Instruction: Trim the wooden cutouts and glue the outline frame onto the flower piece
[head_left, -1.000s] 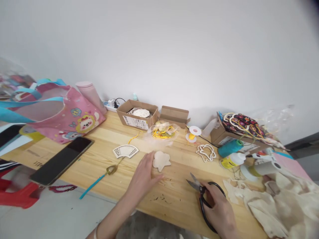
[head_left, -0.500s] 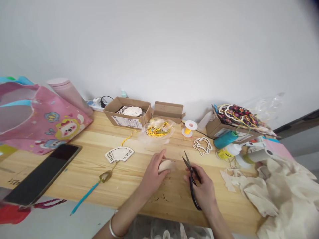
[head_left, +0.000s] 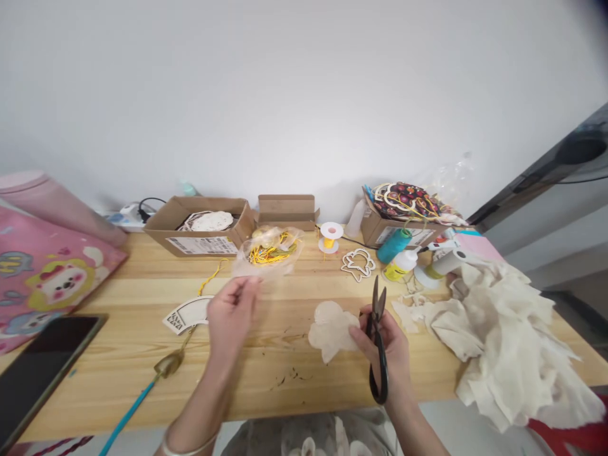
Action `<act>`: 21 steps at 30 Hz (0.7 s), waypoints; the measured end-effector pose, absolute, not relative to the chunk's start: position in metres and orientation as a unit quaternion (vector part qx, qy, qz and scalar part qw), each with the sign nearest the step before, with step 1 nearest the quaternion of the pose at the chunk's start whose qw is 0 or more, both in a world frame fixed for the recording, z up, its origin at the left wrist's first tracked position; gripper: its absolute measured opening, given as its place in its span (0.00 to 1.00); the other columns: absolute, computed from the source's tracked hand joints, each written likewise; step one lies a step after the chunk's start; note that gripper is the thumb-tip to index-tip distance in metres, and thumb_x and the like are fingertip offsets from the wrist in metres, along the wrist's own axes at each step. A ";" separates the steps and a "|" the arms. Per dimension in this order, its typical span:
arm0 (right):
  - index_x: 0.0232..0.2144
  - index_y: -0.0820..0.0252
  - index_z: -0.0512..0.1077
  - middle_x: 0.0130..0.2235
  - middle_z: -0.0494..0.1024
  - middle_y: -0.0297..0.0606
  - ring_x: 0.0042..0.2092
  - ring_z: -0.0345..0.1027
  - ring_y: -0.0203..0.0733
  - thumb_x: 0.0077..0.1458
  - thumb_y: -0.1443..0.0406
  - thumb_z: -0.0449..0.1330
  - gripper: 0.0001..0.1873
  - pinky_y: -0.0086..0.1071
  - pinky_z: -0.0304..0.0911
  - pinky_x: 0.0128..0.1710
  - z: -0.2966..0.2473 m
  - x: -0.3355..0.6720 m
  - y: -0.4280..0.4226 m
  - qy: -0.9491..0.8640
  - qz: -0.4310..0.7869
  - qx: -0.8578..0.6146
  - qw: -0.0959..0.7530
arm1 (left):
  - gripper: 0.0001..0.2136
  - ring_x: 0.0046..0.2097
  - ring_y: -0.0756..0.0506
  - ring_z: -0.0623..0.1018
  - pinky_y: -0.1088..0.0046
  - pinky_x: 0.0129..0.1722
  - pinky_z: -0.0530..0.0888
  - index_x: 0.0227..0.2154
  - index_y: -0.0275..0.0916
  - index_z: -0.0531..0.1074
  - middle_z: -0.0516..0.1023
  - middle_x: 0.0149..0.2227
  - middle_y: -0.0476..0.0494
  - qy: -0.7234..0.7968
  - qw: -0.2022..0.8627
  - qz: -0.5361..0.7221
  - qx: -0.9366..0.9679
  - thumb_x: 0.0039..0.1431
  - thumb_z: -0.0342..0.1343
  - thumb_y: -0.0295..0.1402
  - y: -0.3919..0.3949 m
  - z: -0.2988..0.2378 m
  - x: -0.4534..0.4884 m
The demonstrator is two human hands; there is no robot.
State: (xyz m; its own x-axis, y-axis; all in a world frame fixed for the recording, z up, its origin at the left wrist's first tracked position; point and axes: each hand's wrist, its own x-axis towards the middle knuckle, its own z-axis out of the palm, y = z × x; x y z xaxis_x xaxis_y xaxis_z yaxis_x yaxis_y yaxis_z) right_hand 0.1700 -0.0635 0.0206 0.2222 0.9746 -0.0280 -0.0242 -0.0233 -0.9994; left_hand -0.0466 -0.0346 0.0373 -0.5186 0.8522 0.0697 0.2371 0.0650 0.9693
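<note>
My right hand is wrapped round black-handled scissors, blades pointing up and slightly parted. Between its thumb and fingers it also pinches the edge of a cream cloth cutout with a lobed, flower-like outline. My left hand is raised over the table, fingertips pinched together; whatever they may hold is too small or blurred to make out. Partly behind that hand lies a pale fan-shaped wooden frame with a yellow cord. A flower-shaped wooden outline lies beyond the cutout.
Dark scraps dot the wood in front of me. Crumpled cream cloth covers the right side, near a glue bottle and a teal thread spool. Cardboard boxes line the wall. A phone lies left.
The cloth cutout has passed from my left hand to my right, which still holds the scissors. My left hand has moved away leftward, fingers now pinched. The view has turned right.
</note>
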 end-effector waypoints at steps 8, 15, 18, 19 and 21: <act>0.32 0.58 0.66 0.23 0.66 0.28 0.25 0.61 0.32 0.37 0.63 0.64 0.16 0.25 0.58 0.23 0.020 0.177 -0.062 -0.397 0.479 -0.550 0.557 | 0.17 0.38 0.45 0.72 0.70 0.36 0.69 0.37 0.39 0.68 0.73 0.37 0.46 0.722 0.117 0.413 0.543 0.45 0.55 0.42 -0.071 0.031 -0.068; 0.31 0.58 0.66 0.22 0.66 0.29 0.24 0.61 0.32 0.36 0.63 0.65 0.17 0.25 0.58 0.22 0.021 0.160 -0.070 -0.418 0.505 -0.514 0.553 | 0.08 0.37 0.47 0.74 0.73 0.35 0.71 0.33 0.41 0.74 0.75 0.36 0.44 0.537 0.339 0.436 0.637 0.48 0.56 0.34 -0.057 0.040 0.032; 0.31 0.58 0.66 0.22 0.66 0.29 0.24 0.61 0.32 0.37 0.63 0.65 0.16 0.25 0.57 0.21 0.021 0.168 -0.076 -0.414 0.482 -0.530 0.561 | 0.06 0.30 0.49 0.74 0.75 0.30 0.70 0.22 0.40 0.75 0.76 0.26 0.47 0.534 0.366 0.448 0.617 0.49 0.55 0.33 -0.044 0.046 0.033; 0.31 0.58 0.66 0.22 0.66 0.29 0.24 0.61 0.32 0.37 0.63 0.64 0.15 0.25 0.57 0.21 0.021 0.171 -0.078 -0.410 0.473 -0.536 0.567 | 0.05 0.28 0.49 0.74 0.75 0.29 0.70 0.23 0.40 0.74 0.76 0.24 0.48 0.562 0.362 0.448 0.593 0.49 0.55 0.33 -0.039 0.048 0.025; 0.31 0.58 0.66 0.22 0.66 0.29 0.24 0.60 0.32 0.38 0.63 0.64 0.15 0.24 0.57 0.21 0.020 0.179 -0.081 -0.403 0.457 -0.543 0.578 | 0.05 0.23 0.51 0.72 0.76 0.26 0.68 0.23 0.39 0.74 0.74 0.19 0.51 0.639 0.326 0.460 0.524 0.49 0.55 0.33 -0.030 0.052 0.003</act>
State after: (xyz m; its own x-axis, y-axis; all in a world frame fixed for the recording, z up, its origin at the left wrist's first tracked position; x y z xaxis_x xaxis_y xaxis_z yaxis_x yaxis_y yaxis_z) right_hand 0.1793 -0.0806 0.0202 0.2578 0.9657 -0.0296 -0.0910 -0.0062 -0.9958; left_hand 0.0031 -0.0298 0.0519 -0.2389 0.9688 0.0659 0.3692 0.0279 0.9289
